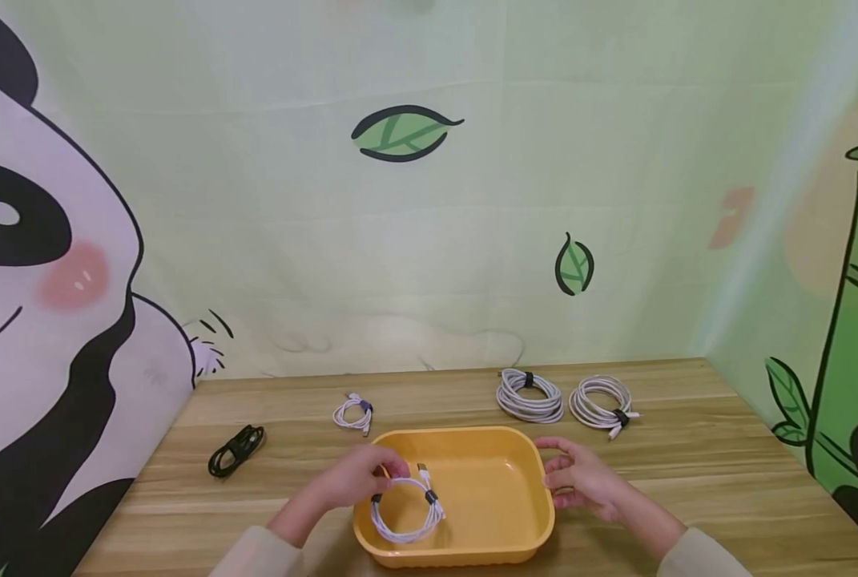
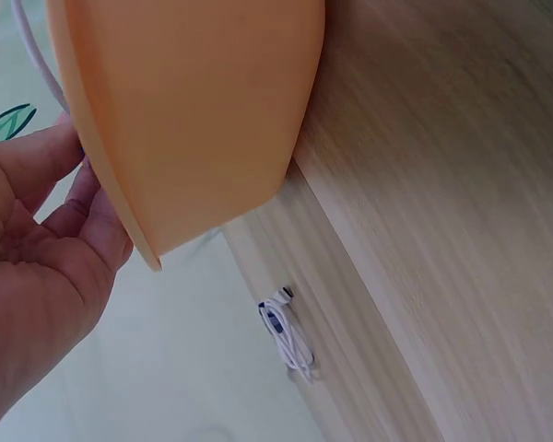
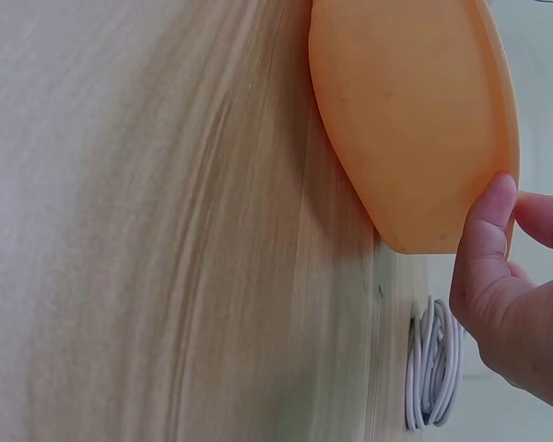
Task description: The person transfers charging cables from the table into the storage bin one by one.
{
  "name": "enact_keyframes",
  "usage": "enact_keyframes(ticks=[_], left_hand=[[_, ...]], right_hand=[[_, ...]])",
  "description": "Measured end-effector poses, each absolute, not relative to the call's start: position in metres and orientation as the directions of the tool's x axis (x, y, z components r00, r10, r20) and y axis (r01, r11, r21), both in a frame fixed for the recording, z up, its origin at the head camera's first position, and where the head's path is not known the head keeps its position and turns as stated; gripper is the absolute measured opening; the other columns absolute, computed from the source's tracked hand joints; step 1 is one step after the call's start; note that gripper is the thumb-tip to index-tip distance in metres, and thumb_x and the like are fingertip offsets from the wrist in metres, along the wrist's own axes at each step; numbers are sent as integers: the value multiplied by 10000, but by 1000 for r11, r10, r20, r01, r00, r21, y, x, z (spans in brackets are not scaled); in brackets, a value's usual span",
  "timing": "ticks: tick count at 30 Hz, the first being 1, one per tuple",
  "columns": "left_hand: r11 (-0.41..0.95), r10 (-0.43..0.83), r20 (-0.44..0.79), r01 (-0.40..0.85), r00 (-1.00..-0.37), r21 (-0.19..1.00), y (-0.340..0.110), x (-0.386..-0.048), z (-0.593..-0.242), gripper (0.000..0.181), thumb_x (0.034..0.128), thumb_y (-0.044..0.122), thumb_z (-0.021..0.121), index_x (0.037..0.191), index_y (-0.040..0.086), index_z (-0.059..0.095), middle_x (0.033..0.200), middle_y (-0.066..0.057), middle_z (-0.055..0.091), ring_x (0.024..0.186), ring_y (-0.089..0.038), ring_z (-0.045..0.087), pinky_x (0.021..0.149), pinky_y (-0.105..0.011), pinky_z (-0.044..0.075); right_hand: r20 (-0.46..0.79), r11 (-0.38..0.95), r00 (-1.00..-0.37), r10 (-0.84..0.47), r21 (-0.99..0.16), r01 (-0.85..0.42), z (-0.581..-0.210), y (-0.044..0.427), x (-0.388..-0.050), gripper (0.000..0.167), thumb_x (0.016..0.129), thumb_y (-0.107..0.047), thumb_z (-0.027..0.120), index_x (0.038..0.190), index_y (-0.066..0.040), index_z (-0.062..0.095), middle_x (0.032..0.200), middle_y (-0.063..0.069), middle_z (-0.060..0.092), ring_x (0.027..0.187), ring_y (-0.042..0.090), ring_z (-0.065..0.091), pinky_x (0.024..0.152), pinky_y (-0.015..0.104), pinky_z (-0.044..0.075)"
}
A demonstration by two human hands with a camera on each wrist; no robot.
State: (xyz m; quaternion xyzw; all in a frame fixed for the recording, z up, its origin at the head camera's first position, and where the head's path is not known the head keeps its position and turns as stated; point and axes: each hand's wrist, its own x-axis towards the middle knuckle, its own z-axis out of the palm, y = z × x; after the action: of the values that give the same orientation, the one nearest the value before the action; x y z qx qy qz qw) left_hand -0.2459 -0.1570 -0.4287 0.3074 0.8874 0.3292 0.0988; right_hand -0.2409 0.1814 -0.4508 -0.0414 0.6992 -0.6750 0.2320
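A yellow plastic basin stands at the front middle of the table. At its left rim my left hand pinches a coiled white USB cable, tied with black straps; the coil hangs inside the basin, its metal plug pointing up. In the left wrist view, the left hand's fingers lie against the basin's rim, and only a short piece of the cable shows. My right hand grips the basin's right rim, with a fingertip on the outer wall in the right wrist view.
Behind the basin lie a small white cable with a blue strap and two larger coiled cables, one grey and one white. A black cable bundle lies at the left. A printed cloth backdrop rises behind the table.
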Motion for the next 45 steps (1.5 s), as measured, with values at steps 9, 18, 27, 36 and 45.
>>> enact_keyframes(ticks=[9,18,27,36,45], left_hand=[[617,622,-88,418,-778,667,-149,-244,-428,192,757,-95,545,838,60,624,813,-61,620,728,-95,511,612,-188,447],[628,648,-120,438,-752,643,-146,-245,-426,169,753,-103,529,813,28,616,785,-91,608,672,-67,464,572,-176,419],[655,649,-98,488,-755,576,-139,-249,-429,213,726,-117,520,768,73,608,722,18,547,672,-79,454,584,-171,399],[690,652,-80,547,-754,473,-133,-250,-432,205,703,-97,540,748,91,607,697,28,543,662,-74,451,604,-165,391],[693,661,-71,572,-747,440,-129,-248,-432,177,688,-91,559,724,72,617,658,-1,553,613,-27,412,579,-152,377]], right_hand=[[-267,81,-891,-368,-963,256,-452,181,-241,650,752,43,554,1319,18,237,868,62,502,663,131,541,560,248,496],[-272,76,-889,-368,-962,263,-452,182,-241,651,755,39,557,1320,18,235,854,53,501,658,124,536,557,244,491],[-266,76,-892,-366,-964,256,-453,182,-241,653,753,34,562,1318,22,235,858,57,508,659,128,535,552,239,486],[-262,75,-890,-373,-965,252,-452,183,-240,658,758,28,564,1323,19,228,869,62,508,664,129,537,556,235,488],[-262,72,-890,-375,-965,253,-452,182,-240,654,760,35,559,1324,17,228,872,66,509,666,131,543,557,240,491]])
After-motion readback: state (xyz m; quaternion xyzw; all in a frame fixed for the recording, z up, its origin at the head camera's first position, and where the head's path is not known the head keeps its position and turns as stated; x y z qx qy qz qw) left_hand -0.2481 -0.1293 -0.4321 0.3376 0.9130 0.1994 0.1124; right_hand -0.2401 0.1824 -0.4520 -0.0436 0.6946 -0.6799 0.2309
